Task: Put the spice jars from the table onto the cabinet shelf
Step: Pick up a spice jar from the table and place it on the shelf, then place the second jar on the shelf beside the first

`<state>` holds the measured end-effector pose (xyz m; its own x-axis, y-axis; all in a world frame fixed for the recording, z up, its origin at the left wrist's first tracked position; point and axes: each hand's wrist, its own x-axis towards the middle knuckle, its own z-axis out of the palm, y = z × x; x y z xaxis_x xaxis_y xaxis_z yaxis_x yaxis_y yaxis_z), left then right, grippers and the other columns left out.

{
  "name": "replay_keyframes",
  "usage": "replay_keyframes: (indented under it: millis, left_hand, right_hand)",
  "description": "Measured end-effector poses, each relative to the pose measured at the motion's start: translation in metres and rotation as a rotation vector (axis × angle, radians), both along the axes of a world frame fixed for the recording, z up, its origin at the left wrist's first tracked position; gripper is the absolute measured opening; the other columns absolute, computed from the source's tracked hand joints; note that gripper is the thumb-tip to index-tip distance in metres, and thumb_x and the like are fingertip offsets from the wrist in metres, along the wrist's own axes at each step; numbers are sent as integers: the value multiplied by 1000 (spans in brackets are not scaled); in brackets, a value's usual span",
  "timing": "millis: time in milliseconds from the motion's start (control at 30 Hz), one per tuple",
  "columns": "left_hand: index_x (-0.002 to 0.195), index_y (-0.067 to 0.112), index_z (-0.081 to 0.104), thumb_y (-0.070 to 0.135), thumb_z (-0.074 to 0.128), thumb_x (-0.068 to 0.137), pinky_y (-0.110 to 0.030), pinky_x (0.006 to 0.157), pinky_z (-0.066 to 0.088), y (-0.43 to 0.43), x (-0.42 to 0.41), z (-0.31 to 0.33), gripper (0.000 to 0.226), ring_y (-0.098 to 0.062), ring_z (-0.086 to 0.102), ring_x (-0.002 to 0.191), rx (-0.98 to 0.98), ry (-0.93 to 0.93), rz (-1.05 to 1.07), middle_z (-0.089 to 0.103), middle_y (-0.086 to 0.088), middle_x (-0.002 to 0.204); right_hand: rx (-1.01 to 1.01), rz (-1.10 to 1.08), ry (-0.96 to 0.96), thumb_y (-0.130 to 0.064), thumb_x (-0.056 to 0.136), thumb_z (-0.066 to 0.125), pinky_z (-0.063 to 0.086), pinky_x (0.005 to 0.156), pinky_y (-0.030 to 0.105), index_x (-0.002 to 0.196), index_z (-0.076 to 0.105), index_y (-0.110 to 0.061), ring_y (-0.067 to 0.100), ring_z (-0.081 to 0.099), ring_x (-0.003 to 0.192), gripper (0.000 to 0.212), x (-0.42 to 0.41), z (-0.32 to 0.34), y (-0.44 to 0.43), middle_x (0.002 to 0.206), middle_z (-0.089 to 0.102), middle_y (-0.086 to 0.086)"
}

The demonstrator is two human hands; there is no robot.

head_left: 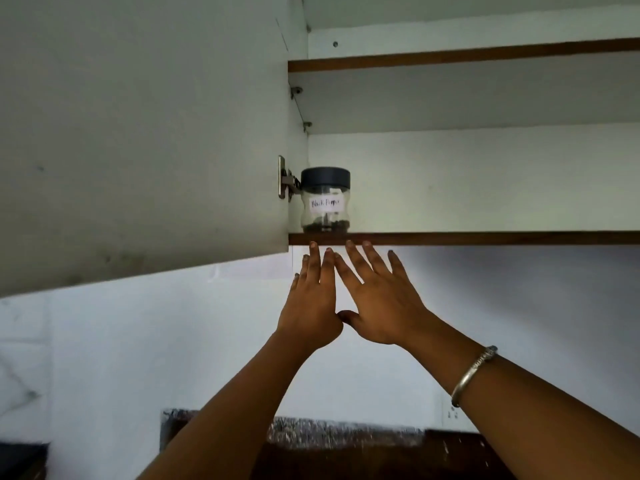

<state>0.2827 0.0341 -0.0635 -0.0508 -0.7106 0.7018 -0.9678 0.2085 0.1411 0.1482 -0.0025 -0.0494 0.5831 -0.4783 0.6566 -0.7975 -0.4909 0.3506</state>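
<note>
- Spice jar (pixel 325 205) stands upright at the left end of the cabinet shelf (pixel 485 238).
- Left hand (pixel 311 303) and right hand (pixel 377 299), at six o'clock below the jar, both released, fingers spread, holding nothing.

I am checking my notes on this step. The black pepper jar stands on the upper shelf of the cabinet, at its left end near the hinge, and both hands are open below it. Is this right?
Not quite. The head view shows the black pepper jar on the lower shelf, not the upper one. The rest holds: it stands at the left end near the hinge, with the left hand and right hand open below it.
</note>
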Motion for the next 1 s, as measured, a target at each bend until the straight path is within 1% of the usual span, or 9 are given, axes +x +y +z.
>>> replay_keyframes:
  millis: [100, 233, 367, 433, 500, 633, 700, 867, 1000]
  left_hand:
    - [147, 14, -13, 9, 60, 80, -44, 118, 14, 17, -7, -29, 99, -29, -12, 144, 127, 8, -28, -24, -9, 154]
    - [147, 15, -12, 17, 60, 84, -42, 116, 14, 42, -26, -73, 96, -31, -10, 144, 270, -58, -90, -24, -11, 154]
    - [148, 14, -7, 25, 59, 85, -44, 118, 14, 70, -60, -127, 92, -30, -10, 144, 441, -117, -248, -20, -12, 155]
    - [149, 12, -2, 28, 58, 86, -42, 119, 8, 85, -80, -157, 88, -30, -12, 144, 511, -182, -335, -16, -14, 155]
    - [148, 9, -4, 30, 60, 85, -37, 119, 4, 100, -104, -188, 92, -29, -12, 144, 578, -205, -425, -12, -17, 156]
    - [148, 11, -4, 29, 64, 83, -41, 118, 16, 135, -154, -255, 95, -29, -5, 145, 735, -141, -526, -10, -15, 156]
    - [148, 11, -2, 26, 62, 84, -40, 118, 18, 149, -180, -287, 92, -29, -3, 145, 774, -143, -575, -7, -14, 157]
    - [148, 13, -6, 33, 62, 84, -44, 116, 21, 172, -243, -352, 96, -31, 0, 145, 910, -156, -622, -4, -14, 157]
    - [148, 12, -1, 38, 64, 80, -40, 115, 24, 183, -296, -388, 98, -30, 10, 144, 959, -140, -563, 5, -15, 156]
  right_hand:
    - [145, -21, -4, -63, 86, 42, 0, 115, 52, 148, -12, -27, 29, -15, 144, 89, -14, -30, 22, 157, -16, 5]
    - [317, -67, 0, -64, 87, 37, 3, 116, 52, 148, -11, -27, 28, -16, 144, 86, -42, -78, 56, 158, -15, 4]
    - [499, -161, 4, -62, 87, 39, 7, 115, 54, 149, -5, -26, 28, -14, 145, 84, -84, -139, 97, 159, -10, 4]
    - [573, -208, 26, -64, 86, 39, 11, 113, 56, 149, 0, -24, 30, -11, 145, 85, -107, -172, 119, 159, -6, 5]
    - [655, -265, 34, -64, 86, 39, 13, 112, 58, 149, 2, -22, 32, -9, 145, 84, -130, -206, 142, 159, -4, 6]
    - [816, -347, -16, -64, 86, 39, 14, 111, 58, 149, 2, -23, 34, -7, 144, 84, -181, -274, 190, 159, -1, 8]
    - [872, -379, -49, -65, 86, 38, 11, 112, 56, 149, 1, -26, 34, -7, 144, 83, -211, -305, 211, 159, 0, 9]
    - [1029, -426, -101, -71, 79, 44, 13, 111, 61, 148, -2, -29, 36, -10, 144, 93, -282, -364, 239, 159, -4, 9]
    - [1180, -420, -72, -73, 75, 49, 14, 111, 63, 149, -3, -29, 39, -11, 143, 101, -333, -396, 245, 158, -6, 10]
